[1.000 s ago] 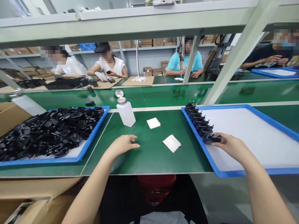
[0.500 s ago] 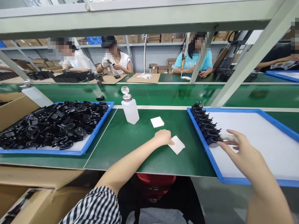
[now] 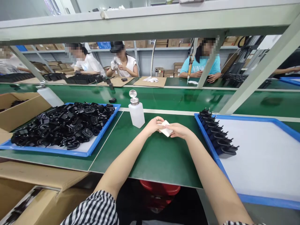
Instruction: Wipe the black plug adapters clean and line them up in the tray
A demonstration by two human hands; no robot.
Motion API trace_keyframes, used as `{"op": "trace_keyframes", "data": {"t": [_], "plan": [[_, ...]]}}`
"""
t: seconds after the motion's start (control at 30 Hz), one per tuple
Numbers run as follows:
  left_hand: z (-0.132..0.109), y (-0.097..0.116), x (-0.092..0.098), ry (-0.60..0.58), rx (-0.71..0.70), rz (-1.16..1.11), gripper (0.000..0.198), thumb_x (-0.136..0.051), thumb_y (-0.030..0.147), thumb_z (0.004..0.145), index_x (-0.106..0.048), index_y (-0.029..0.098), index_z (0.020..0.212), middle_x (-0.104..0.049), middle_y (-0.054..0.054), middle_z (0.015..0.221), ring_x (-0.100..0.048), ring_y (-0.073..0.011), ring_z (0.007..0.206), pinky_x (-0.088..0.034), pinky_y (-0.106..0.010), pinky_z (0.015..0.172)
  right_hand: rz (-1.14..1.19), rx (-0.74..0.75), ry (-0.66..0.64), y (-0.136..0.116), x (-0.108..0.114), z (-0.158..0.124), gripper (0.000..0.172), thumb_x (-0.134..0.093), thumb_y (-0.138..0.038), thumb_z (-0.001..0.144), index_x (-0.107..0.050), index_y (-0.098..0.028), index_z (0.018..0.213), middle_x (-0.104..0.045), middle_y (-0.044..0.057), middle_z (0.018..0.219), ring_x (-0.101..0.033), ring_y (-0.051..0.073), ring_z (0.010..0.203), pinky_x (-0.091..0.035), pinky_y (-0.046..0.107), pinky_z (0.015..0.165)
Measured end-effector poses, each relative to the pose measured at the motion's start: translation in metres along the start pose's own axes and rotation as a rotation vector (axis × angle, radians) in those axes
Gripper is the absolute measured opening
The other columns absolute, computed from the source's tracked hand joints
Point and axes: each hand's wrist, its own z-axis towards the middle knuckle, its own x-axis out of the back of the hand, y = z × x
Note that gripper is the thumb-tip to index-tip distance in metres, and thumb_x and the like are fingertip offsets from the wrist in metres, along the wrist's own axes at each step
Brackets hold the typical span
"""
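My left hand (image 3: pixel 153 124) and my right hand (image 3: pixel 178 130) meet over the middle of the green mat (image 3: pixel 150 156), both closed on a small white cloth pad (image 3: pixel 166 129) held between them. Just left of my hands stands a white pump bottle (image 3: pixel 137 110) with a metal cap. To the right a blue tray (image 3: pixel 257 200) with a white liner holds a row of black plug adapters (image 3: pixel 217 132) along its left edge. On the left, another blue tray (image 3: pixel 70 151) is heaped with black plug adapters (image 3: pixel 63 125).
Open cardboard boxes (image 3: pixel 21 109) sit at the left and below the table edge. A green conveyor belt (image 3: pixel 182 95) runs behind the mat, with one black part (image 3: pixel 112 100) on it. Several people work on the far side. A slanted metal post (image 3: pixel 255 73) rises at the right.
My right hand left the row of adapters in the right tray and came to the centre. My left hand picked up a white pad from the mat; both hands now hold it.
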Motion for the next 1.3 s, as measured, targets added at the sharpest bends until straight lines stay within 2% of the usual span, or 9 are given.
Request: {"op": "trace_keyframes", "data": {"t": [0.17, 0.33, 0.5, 0.8, 1.0, 1.07, 1.17, 1.23, 1.3], "plan": [[0.006, -0.016, 0.013, 0.224, 0.098, -0.184, 0.041, -0.059, 0.006, 0.054, -0.038, 0.014, 0.089, -0.057, -0.001, 0.069, -0.052, -0.0077, 0.054, -0.042, -0.020, 0.050, -0.076, 0.084, 0.227, 0.006, -0.007, 0.029, 0.006, -0.049, -0.020, 0.068, -0.050, -0.014, 0.069, -0.053, 0.001, 0.059, -0.048, 0.009, 0.050, -0.035, 0.017, 0.042], [0.015, -0.028, 0.014, 0.370, 0.107, -0.138, 0.034, -0.059, 0.008, 0.055, -0.039, 0.015, 0.081, -0.056, 0.002, 0.066, -0.049, -0.0053, 0.049, -0.040, -0.019, 0.050, -0.235, 0.102, 0.395, 0.015, -0.009, 0.038, 0.010, -0.048, -0.022, 0.067, -0.045, -0.016, 0.060, -0.050, -0.001, 0.058, -0.047, 0.011, 0.053, -0.034, 0.019, 0.045], [0.022, -0.037, 0.011, 0.407, -0.028, 0.227, 0.027, -0.058, 0.011, 0.056, -0.042, 0.015, 0.077, -0.056, 0.002, 0.067, -0.048, -0.0063, 0.050, -0.039, -0.021, 0.055, -0.450, 0.097, 0.516, 0.018, -0.006, 0.039, 0.020, -0.053, -0.022, 0.061, -0.038, -0.017, 0.049, -0.044, -0.002, 0.052, -0.044, 0.014, 0.056, -0.028, 0.022, 0.048], [0.024, -0.033, 0.007, 0.431, -0.096, 0.623, 0.021, -0.052, 0.016, 0.063, -0.047, 0.015, 0.084, -0.056, 0.000, 0.080, -0.049, -0.0073, 0.058, -0.039, -0.020, 0.062, -0.628, 0.032, 0.510, 0.016, -0.008, 0.035, 0.027, -0.050, -0.031, 0.063, -0.035, -0.018, 0.045, -0.047, 0.001, 0.053, -0.047, 0.016, 0.057, -0.028, 0.023, 0.046], [0.019, -0.029, 0.005, 0.422, -0.131, 0.873, 0.023, -0.049, 0.023, 0.068, -0.051, 0.014, 0.089, -0.052, -0.005, 0.096, -0.050, -0.0128, 0.079, -0.037, -0.022, 0.073, -0.746, -0.053, 0.548, 0.016, -0.010, 0.031, 0.021, -0.051, -0.039, 0.064, -0.047, -0.019, 0.065, -0.054, 0.006, 0.070, -0.050, 0.023, 0.070, -0.034, 0.027, 0.052], [0.015, -0.028, 0.001, 0.381, -0.213, 0.966, 0.025, -0.039, 0.025, 0.075, -0.051, 0.014, 0.094, -0.049, -0.007, 0.104, -0.044, -0.0147, 0.095, -0.033, -0.024, 0.083, -0.713, -0.040, 0.614, 0.015, -0.008, 0.028, 0.026, -0.048, -0.041, 0.067, -0.048, -0.018, 0.078, -0.054, 0.008, 0.076, -0.051, 0.024, 0.073, -0.036, 0.029, 0.056], [0.009, -0.029, -0.004, 0.133, -0.288, 1.079, 0.035, -0.033, 0.031, 0.078, -0.043, 0.016, 0.108, -0.037, -0.007, 0.120, -0.027, -0.0183, 0.113, -0.019, -0.037, 0.094, -0.662, 0.034, 0.721, 0.015, -0.004, 0.024, 0.028, -0.040, -0.038, 0.074, -0.045, -0.017, 0.091, -0.054, 0.009, 0.082, -0.050, 0.024, 0.077, -0.037, 0.031, 0.061], [0.007, -0.032, -0.007, -0.051, -0.272, 1.106, 0.045, -0.035, 0.042, 0.075, -0.034, 0.021, 0.115, -0.027, -0.005, 0.127, -0.015, -0.0230, 0.118, -0.008, -0.049, 0.093, -0.620, 0.105, 0.767, 0.014, -0.003, 0.020, 0.027, -0.038, -0.034, 0.075, -0.044, -0.017, 0.094, -0.054, 0.009, 0.084, -0.050, 0.023, 0.078, -0.037, 0.031, 0.063], [0.005, -0.034, -0.010, -0.141, -0.211, 1.116, 0.055, -0.038, 0.051, 0.070, -0.029, 0.026, 0.118, -0.020, -0.004, 0.130, -0.008, -0.0262, 0.119, -0.001, -0.056, 0.089, -0.566, 0.192, 0.785, 0.013, -0.004, 0.018, 0.025, -0.038, -0.032, 0.074, -0.044, -0.017, 0.094, -0.054, 0.008, 0.081, -0.050, 0.021, 0.077, -0.037, 0.031, 0.065]]}}
